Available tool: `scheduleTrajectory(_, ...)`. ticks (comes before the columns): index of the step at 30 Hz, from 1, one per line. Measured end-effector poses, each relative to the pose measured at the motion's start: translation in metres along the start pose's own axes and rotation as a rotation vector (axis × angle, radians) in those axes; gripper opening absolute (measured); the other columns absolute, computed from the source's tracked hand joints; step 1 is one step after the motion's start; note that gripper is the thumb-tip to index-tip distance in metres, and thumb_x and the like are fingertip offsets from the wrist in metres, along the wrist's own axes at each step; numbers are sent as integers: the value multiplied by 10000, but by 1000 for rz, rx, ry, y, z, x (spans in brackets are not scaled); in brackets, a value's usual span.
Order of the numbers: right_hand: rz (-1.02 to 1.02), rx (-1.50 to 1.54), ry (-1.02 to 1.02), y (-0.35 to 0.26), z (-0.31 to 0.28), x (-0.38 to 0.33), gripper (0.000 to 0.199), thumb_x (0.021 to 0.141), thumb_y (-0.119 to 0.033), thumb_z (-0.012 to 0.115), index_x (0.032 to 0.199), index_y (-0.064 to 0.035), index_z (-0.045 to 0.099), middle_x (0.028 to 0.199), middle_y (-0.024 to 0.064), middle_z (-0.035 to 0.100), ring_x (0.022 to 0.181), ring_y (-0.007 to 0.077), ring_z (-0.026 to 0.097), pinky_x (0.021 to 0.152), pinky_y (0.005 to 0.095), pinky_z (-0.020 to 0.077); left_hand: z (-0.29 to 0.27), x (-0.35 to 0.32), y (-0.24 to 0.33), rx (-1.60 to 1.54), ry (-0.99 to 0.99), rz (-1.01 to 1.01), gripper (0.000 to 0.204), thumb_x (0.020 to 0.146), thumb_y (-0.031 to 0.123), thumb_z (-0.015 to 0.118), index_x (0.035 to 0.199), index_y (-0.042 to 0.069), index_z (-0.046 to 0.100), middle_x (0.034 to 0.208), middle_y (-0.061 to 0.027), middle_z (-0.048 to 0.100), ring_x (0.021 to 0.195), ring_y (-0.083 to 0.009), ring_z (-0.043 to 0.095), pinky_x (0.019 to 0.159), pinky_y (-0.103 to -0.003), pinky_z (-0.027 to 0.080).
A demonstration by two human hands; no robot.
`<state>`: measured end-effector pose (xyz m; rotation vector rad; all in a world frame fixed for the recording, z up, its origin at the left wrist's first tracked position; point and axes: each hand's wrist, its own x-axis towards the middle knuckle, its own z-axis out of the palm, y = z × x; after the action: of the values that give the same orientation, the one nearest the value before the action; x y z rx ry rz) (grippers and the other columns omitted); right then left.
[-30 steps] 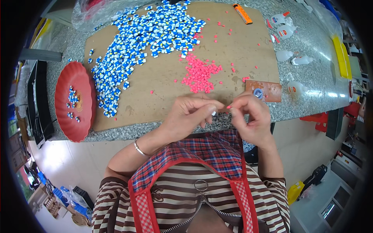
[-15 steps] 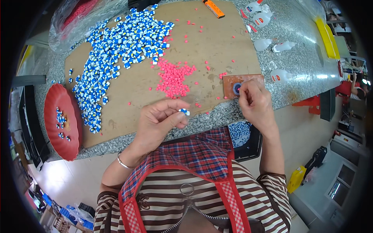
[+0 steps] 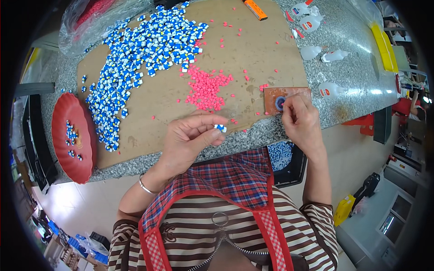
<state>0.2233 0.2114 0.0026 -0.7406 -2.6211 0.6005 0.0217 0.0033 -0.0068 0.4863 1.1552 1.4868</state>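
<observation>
Between thumb and fingertips, my left hand [image 3: 195, 135] pinches a small blue-and-white piece [image 3: 220, 128] just over the table's near edge. My right hand [image 3: 302, 118] is closed in a pinch at a purplish round spot [image 3: 280, 103] on a small brown board [image 3: 294, 94]; a tiny pink bit seems to show at the fingertips, too small to be sure. Small pink pieces [image 3: 207, 90] lie scattered on the cardboard sheet [image 3: 253, 49] between the hands. Beyond my left hand spreads a big heap of blue-and-white pieces [image 3: 149, 45].
A red scalloped dish [image 3: 86, 149] with several small pieces stands at the left. Small glue bottles [image 3: 311, 22] stand or lie at the back right, near an orange box cutter [image 3: 256, 9]. Below the table edge is a black bin [image 3: 296, 174] of blue-and-white bits.
The table's contents and both hands appear shifted slightly to the right in the picture. My left hand still pinches the blue-and-white piece; the right stays at the round spot.
</observation>
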Motion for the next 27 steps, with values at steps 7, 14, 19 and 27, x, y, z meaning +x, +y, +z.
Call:
scheduleTrajectory(7, 0, -4, -2, -1, 0, -1, 130, 770, 75, 629, 846, -2, 557, 811, 163, 602, 747, 390, 593, 637, 469, 471, 3, 1, 1, -16, -16, 3, 236, 938, -26, 615, 1166, -10, 674, 1055, -46, 653, 904, -113, 676, 816, -242, 583)
scheduleTrajectory(14, -15, 75, 34, -22, -5, 5, 136, 780, 100, 622, 847, -4, 566, 802, 143, 612, 670, 321, 622, 566, 389, 490, 3, 0, -3, -48, 17, -6, 242, 940, -3, 625, 1178, -3, 668, 1024, -70, 706, 901, -122, 690, 800, -255, 579)
scheduleTrajectory(19, -12, 466, 56, -73, 5, 3, 148, 792, 110, 647, 857, -12, 594, 781, 64, 599, 566, 108, 595, 482, 242, 464, 9, 5, -9, -142, 11, 75, 235, 922, -25, 642, 1155, -25, 660, 1018, -95, 715, 913, -128, 692, 806, -250, 575)
scheduleTrajectory(27, -63, 531, 10, -102, 24, 9, 190, 763, 131, 627, 886, -1, 569, 788, 88, 578, 565, 159, 606, 482, 275, 483, 12, 3, -9, -165, 5, 136, 237, 921, -50, 631, 1157, -36, 653, 1033, -96, 702, 916, -119, 678, 817, -244, 578)
